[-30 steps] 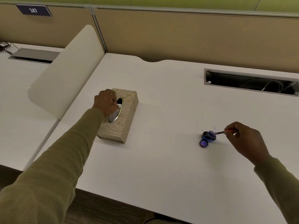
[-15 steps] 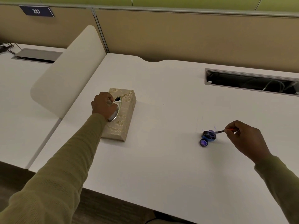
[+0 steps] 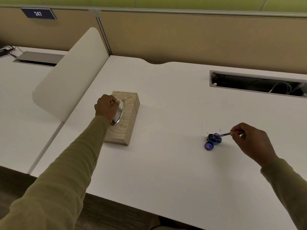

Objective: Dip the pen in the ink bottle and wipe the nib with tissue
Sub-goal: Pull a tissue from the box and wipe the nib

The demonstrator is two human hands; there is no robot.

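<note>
On a white worktop (image 3: 166,163) backed by tan partition panels (image 3: 182,35), the left hand (image 3: 106,107) pinches white tissue (image 3: 120,107) at the beige patterned tissue box (image 3: 127,120). The right hand (image 3: 252,143), fingers pressed together, holds a slim pen (image 3: 230,133) over the small blue ink bottle (image 3: 215,138), its cap (image 3: 209,146) touching alongside.

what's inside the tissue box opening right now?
White tissue shows through the oval opening of the tissue box, with the left hand at its rim, fingertips on the tissue. How much tissue remains inside is hidden by the box walls and the hand.
</note>
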